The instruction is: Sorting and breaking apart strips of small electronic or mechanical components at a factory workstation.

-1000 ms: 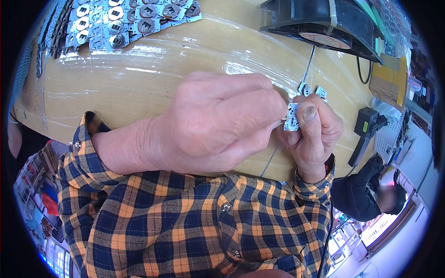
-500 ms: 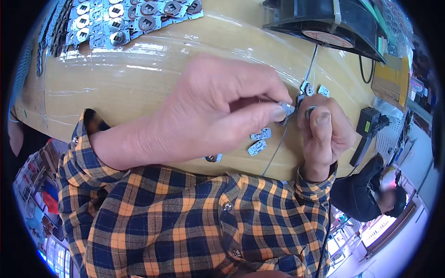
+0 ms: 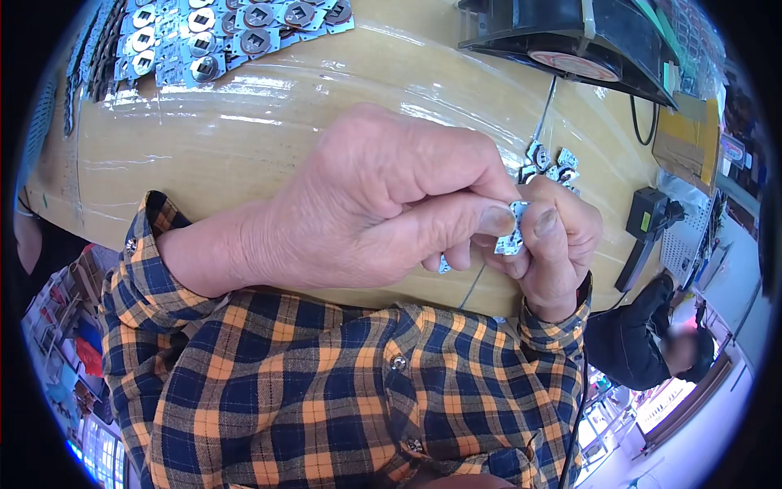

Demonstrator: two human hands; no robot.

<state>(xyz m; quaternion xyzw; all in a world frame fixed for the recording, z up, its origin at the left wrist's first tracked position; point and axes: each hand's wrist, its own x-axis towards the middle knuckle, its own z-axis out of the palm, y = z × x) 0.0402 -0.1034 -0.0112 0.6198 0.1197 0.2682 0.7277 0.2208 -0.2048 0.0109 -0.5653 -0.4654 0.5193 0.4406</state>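
Observation:
My left hand [image 3: 366,212] and my right hand [image 3: 558,244] meet close under the camera, above the front edge of a glossy wooden table [image 3: 244,138]. Both pinch a small silvery metal strip of parts [image 3: 513,232] between thumbs and fingertips. Another small metal piece [image 3: 444,265] peeks out under my left fingers. A few loose silvery parts [image 3: 550,163] lie on the table just beyond my right hand. Plaid orange and navy sleeves cover both forearms.
Several sheets of round metal parts [image 3: 220,37] lie at the far left of the table. A black fan-like device [image 3: 570,41] with a thin wire [image 3: 544,110] stands at the far right. A black tool [image 3: 643,232] sits at the right edge. Another person [image 3: 652,342] is below right.
My hands have drawn together again on the metal strip. The loose pieces seen on the table under my left hand half a second ago are now hidden.

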